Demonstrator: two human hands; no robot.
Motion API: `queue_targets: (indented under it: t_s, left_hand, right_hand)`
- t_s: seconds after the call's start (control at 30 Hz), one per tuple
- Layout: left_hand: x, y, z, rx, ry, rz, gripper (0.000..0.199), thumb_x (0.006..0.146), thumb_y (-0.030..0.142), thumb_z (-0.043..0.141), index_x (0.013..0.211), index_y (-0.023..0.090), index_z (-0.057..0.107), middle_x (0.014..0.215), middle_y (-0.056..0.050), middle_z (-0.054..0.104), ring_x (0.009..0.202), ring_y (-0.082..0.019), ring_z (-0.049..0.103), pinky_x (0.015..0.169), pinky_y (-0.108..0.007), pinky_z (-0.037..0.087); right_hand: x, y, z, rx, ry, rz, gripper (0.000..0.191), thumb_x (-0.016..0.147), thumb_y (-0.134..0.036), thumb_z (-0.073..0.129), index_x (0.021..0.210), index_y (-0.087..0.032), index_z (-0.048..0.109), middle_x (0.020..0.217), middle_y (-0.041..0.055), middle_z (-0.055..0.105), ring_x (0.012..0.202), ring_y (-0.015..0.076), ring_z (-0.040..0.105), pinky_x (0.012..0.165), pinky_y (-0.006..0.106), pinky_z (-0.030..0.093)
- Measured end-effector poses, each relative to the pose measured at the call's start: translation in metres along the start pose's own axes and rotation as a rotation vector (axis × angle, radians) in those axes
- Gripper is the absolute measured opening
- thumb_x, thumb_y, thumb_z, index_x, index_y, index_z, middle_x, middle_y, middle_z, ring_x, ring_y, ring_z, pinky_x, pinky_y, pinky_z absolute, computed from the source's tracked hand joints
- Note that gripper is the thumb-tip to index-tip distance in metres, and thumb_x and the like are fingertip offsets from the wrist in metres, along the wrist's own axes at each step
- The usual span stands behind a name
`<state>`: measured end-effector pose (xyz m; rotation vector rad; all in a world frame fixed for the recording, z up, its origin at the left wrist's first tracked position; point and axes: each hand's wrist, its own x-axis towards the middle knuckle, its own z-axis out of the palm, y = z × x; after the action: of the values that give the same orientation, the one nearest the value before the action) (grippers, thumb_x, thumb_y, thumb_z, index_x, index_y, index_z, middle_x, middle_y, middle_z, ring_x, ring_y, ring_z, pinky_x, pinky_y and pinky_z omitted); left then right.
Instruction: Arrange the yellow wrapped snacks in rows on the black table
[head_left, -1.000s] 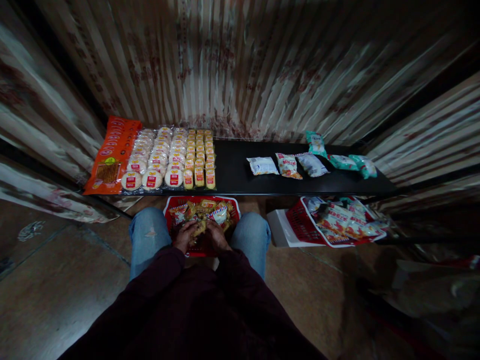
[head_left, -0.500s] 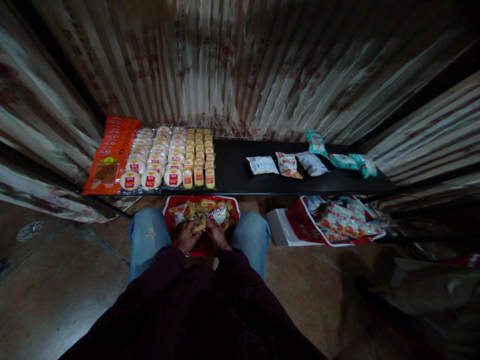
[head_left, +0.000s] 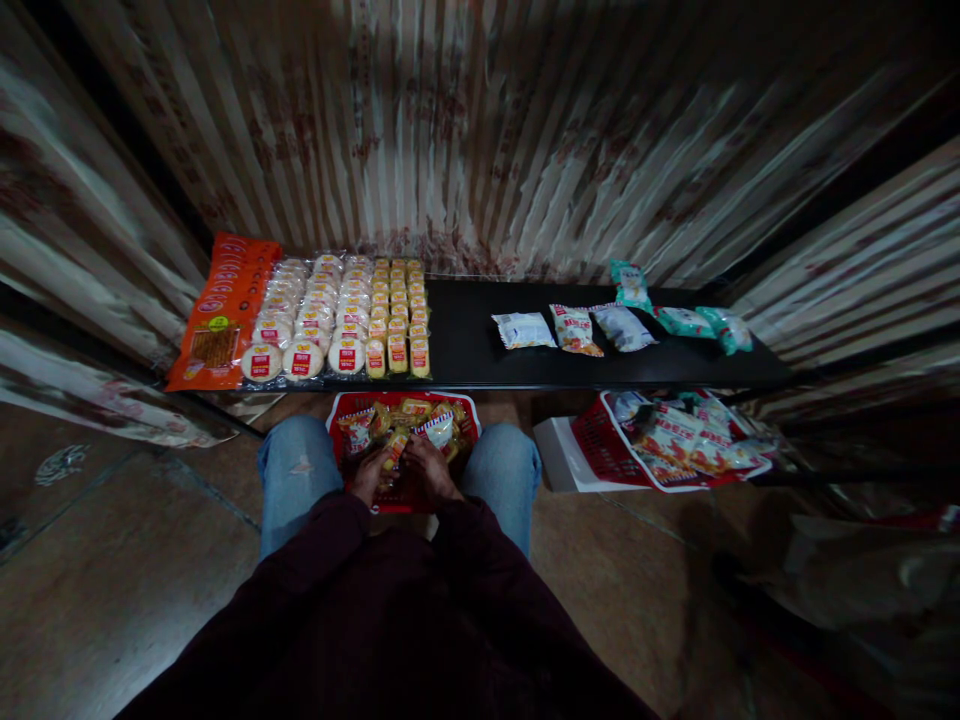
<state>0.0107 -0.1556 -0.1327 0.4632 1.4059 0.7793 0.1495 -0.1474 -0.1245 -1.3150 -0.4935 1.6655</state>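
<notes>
My left hand (head_left: 368,474) is closed round a small yellow wrapped snack bar (head_left: 395,447) with a red and yellow label, tilted up over the basket. At the bar's right side, my right hand (head_left: 430,466) has its fingers curled, the tips against the bar's edge. Both hands are over a red basket (head_left: 471,412) between my knees. Inside it lie more yellow wrapped snacks (head_left: 415,407), a red and white snack bag (head_left: 355,428) and a striped-edge bag (head_left: 439,430). The bottom of the basket is partly hidden by my hands.
Beyond the basket runs a black shelf (head_left: 461,340) with an orange bag (head_left: 223,310), rows of round rice crackers (head_left: 302,358), yellow snack rows (head_left: 397,352), white bags (head_left: 523,330) and green bags (head_left: 684,322). A second red basket (head_left: 609,450) of bags stands right, by a white box (head_left: 559,455).
The yellow snack bar has turned from lying nearly sideways to a steeper tilt, its label now showing. My hands have shifted only slightly around it.
</notes>
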Motion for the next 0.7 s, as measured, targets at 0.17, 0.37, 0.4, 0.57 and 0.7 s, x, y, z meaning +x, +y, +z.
queue_targets:
  t_s: [0.17,0.37,0.4,0.57,0.7]
  left_hand:
    - [-0.003,0.001,0.000,-0.112,-0.027,-0.050,0.035,0.077,0.046,0.063,0.092,0.014,0.061,0.069,-0.004,0.066,0.053,-0.012,0.062,0.049,-0.020,0.045]
    - [-0.005,0.002,0.000,-0.167,-0.040,-0.082,0.032,0.079,0.042,0.063,0.092,0.013,0.062,0.070,-0.005,0.067,0.056,-0.012,0.062,0.049,-0.020,0.044]
    - [-0.005,0.002,0.000,-0.168,-0.036,-0.100,0.032,0.080,0.042,0.061,0.092,0.013,0.062,0.069,-0.004,0.066,0.054,-0.012,0.061,0.048,-0.020,0.044]
    - [-0.008,0.005,0.001,-0.221,-0.064,-0.130,0.029,0.082,0.040,0.059,0.091,0.012,0.062,0.066,-0.004,0.065,0.052,-0.011,0.059,0.048,-0.020,0.044]
    - [-0.012,0.008,0.003,-0.243,-0.099,-0.107,0.023,0.082,0.032,0.060,0.092,0.012,0.061,0.073,-0.006,0.068,0.056,-0.012,0.063,0.049,-0.020,0.045]
  right_hand:
    - [0.002,0.000,0.001,0.031,0.011,0.027,0.036,0.060,-0.030,0.071,0.095,-0.020,0.066,0.078,0.0025,0.071,0.071,0.0160,0.064,0.064,0.025,0.047]
    - [0.002,0.000,0.000,0.059,0.000,0.014,0.039,0.059,-0.031,0.073,0.096,-0.019,0.065,0.079,0.0024,0.072,0.069,0.0150,0.064,0.064,0.025,0.046]
    - [0.002,0.001,0.000,0.063,0.000,0.007,0.039,0.059,-0.032,0.073,0.096,-0.020,0.065,0.080,0.0026,0.072,0.069,0.0151,0.064,0.065,0.025,0.047]
    - [0.001,0.007,-0.001,0.086,-0.024,-0.048,0.042,0.058,-0.036,0.075,0.096,-0.019,0.064,0.087,0.0041,0.072,0.075,0.0166,0.066,0.068,0.027,0.049]
    - [0.008,0.018,-0.006,0.084,-0.046,-0.071,0.046,0.057,-0.037,0.077,0.097,-0.020,0.064,0.091,0.0049,0.072,0.080,0.0202,0.066,0.071,0.033,0.051]
